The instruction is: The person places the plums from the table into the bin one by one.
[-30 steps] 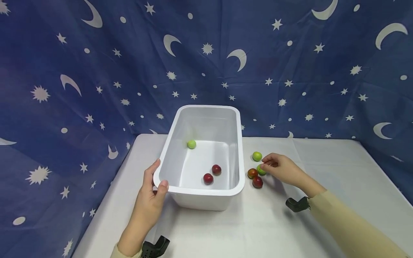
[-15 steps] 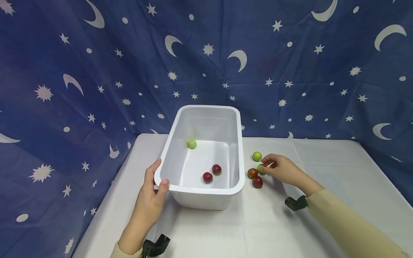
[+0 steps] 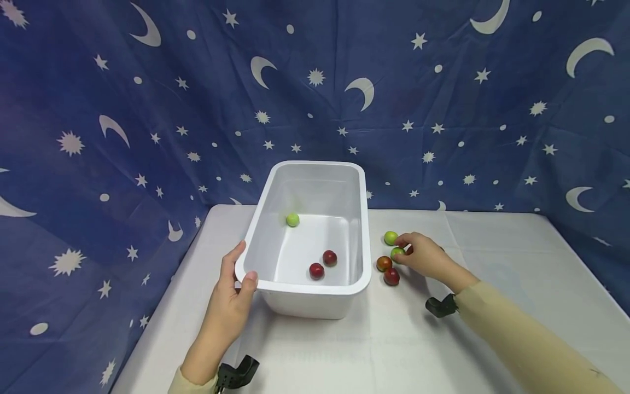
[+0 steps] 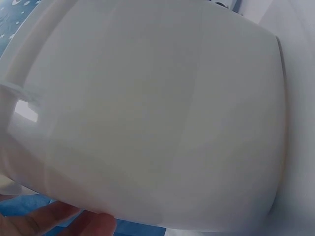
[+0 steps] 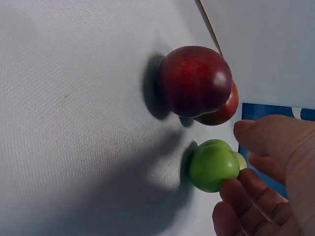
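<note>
1. Gripping the white tub [image 3: 302,305] by its near-left corner is the left hand [image 3: 227,309].
2. The right hand [image 3: 424,258], fingers and thumb parted, touches a green fruit [image 5: 211,168] with its fingertips.
3. Round, lime-bright and glossy, that fruit sits on the cloth [image 3: 344,355], right of the tub.
4. Near it: crimson fruit [image 5: 193,78], orange-red fruit [image 3: 384,264], second green fruit [image 3: 390,238].
5. Inside the tub: two red fruits [image 3: 316,271], third green fruit [image 3: 292,219].
</note>
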Demonstrator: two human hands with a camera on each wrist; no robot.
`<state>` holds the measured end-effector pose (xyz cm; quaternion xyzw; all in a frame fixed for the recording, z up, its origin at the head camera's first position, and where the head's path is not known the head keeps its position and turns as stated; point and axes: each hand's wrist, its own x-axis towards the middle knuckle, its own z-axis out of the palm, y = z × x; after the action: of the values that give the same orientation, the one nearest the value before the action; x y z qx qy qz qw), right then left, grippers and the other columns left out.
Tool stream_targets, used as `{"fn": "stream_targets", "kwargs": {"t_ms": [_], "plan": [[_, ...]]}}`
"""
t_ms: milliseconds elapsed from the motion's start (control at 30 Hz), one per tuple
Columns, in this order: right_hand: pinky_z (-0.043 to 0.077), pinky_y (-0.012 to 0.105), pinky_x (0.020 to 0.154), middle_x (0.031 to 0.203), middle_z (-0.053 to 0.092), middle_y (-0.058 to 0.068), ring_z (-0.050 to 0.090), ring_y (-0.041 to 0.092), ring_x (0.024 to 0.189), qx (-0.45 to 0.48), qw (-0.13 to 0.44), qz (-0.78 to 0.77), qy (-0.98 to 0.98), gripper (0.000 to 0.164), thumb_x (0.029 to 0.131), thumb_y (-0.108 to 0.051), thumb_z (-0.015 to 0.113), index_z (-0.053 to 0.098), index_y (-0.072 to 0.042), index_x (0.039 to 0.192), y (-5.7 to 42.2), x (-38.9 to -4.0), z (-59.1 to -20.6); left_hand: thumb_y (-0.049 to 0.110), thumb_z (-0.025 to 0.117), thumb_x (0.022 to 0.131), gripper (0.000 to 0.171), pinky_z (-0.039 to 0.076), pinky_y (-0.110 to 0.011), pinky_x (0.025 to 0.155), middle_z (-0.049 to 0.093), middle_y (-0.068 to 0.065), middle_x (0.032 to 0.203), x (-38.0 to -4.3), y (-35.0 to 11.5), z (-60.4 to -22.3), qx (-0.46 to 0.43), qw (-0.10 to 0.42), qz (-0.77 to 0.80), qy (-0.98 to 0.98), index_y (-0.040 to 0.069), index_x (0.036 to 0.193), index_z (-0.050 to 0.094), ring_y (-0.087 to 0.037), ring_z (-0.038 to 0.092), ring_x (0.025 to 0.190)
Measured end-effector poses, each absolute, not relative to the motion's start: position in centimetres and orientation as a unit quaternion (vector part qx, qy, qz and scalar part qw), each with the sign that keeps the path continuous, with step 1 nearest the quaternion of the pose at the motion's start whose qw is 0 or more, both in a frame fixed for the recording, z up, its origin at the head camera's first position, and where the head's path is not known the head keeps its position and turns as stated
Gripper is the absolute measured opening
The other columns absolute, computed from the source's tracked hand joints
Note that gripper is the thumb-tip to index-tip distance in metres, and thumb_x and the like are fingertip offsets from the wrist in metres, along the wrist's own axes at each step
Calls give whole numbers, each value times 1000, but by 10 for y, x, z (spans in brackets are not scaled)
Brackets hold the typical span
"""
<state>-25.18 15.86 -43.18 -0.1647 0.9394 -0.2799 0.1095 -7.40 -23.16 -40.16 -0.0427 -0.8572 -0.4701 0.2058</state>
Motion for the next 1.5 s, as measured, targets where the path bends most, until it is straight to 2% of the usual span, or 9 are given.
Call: {"fn": "stream_targets", "kwargs": {"t_ms": [333, 700, 833, 1067, 1500], "plan": [[51, 36, 70, 106, 57, 13, 58, 24, 91, -151, 109, -261, 947, 28, 86, -18, 72, 68, -5, 111, 160, -254, -439, 23, 52, 98, 59, 49, -52, 80, 46, -23, 140, -75, -230, -401, -30, 200, -465, -862, 29, 152, 28, -34, 53, 114], [52, 34, 71, 106, 62, 9, 59, 22, 89, -128, 149, -267, 943, 31, 86, -17, 73, 64, -6, 114, 161, -254, -443, 23, 51, 99, 58, 49, -49, 77, 50, -22, 137, -73, -229, -401, -22, 197, -459, -866, 30, 152, 27, -31, 55, 110], [52, 34, 70, 105, 62, 8, 58, 22, 89, -128, 148, -264, 944, 32, 86, -19, 73, 63, -7, 114, 163, -253, -445, 24, 50, 99, 58, 49, -51, 78, 48, -23, 138, -73, -228, -400, -26, 197, -459, -866, 29, 152, 27, -33, 54, 112], [49, 39, 74, 107, 63, 9, 59, 25, 92, -154, 118, -282, 940, 32, 87, -24, 71, 64, -8, 114, 170, -249, -430, 25, 50, 99, 57, 48, -55, 80, 47, -24, 139, -73, -229, -400, -23, 200, -460, -865, 28, 152, 27, -36, 53, 113], [50, 33, 67, 109, 64, 5, 56, 23, 89, -186, 58, -334, 922, 31, 88, -26, 71, 66, -9, 113, 165, -234, -394, 22, 51, 99, 59, 48, -55, 80, 45, -24, 140, -73, -229, -400, -31, 204, -465, -861, 28, 152, 27, -37, 53, 114]]}}
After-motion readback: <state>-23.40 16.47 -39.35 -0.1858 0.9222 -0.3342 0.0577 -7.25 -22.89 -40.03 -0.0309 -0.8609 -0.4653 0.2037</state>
